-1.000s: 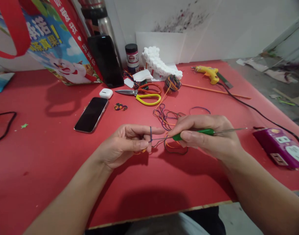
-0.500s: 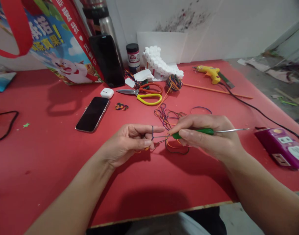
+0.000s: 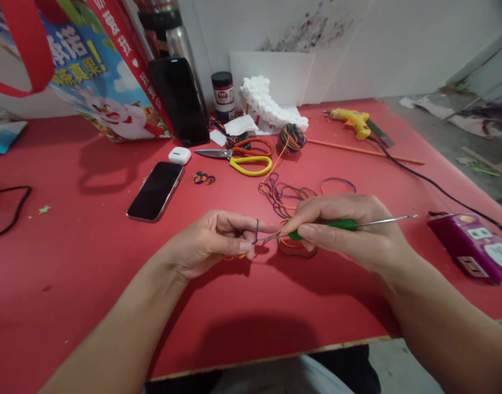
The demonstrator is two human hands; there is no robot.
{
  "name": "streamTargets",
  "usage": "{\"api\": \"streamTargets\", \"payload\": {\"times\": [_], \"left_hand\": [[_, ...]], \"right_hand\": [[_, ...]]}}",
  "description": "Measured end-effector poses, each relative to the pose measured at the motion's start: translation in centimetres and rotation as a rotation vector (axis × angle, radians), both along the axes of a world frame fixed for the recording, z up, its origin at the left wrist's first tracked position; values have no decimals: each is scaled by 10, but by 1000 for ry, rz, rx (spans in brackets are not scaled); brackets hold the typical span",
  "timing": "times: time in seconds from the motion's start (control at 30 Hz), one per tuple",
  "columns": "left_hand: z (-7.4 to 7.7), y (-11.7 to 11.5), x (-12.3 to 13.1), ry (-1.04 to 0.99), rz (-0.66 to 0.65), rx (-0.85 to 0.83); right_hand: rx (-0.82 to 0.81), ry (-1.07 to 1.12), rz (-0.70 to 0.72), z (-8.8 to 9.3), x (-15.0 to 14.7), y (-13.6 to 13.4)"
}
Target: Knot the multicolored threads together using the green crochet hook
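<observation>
From my seat, the hardest thing to make out is the small knotted piece [image 3: 241, 255] under the left hand [image 3: 205, 241]: only a few orange bits show below the thumb, and the fingers hide the rest. The left end of the hook [image 3: 346, 225] is thin and blurred where it meets the dark blue thread [image 3: 257, 231], so I can't tell whether the thread is caught on it. The right hand [image 3: 353, 246] covers part of the green handle, and its lower fingers are out of my sight. The bag [image 3: 111, 104] at far left and the purple socket box [image 3: 464, 246] at right are cut off by the frame edges.

As for grip, the left thumb presses against the curled fingers, pinching that piece, while the forefinger reaches right with the thread around it (a snug loop, by the look). The right thumb and forefinger pinch the handle; its metal shaft points right. Loose thread [image 3: 281, 192] lies just beyond the hands, with the ball [image 3: 292, 138] farther off.
</observation>
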State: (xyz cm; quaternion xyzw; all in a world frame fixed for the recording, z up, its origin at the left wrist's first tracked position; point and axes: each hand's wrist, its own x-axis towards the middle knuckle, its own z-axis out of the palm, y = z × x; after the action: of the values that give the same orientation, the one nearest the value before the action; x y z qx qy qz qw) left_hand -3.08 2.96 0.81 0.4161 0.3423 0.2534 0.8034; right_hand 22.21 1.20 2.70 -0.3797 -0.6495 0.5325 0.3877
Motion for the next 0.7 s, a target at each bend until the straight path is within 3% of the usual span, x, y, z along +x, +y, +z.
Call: {"api": "streamTargets", "payload": {"times": [0.13,0.47,0.7], "left_hand": [[1,-1,0,44,-70,17],[-8,-3,3,56,45,-27],[0,0,3,33,31,-14]], "right_hand": [[-34,-13,51,1,0,1],[38,-37,15,2,-6,0],[60,-77,19,1,-2,-1]]}}
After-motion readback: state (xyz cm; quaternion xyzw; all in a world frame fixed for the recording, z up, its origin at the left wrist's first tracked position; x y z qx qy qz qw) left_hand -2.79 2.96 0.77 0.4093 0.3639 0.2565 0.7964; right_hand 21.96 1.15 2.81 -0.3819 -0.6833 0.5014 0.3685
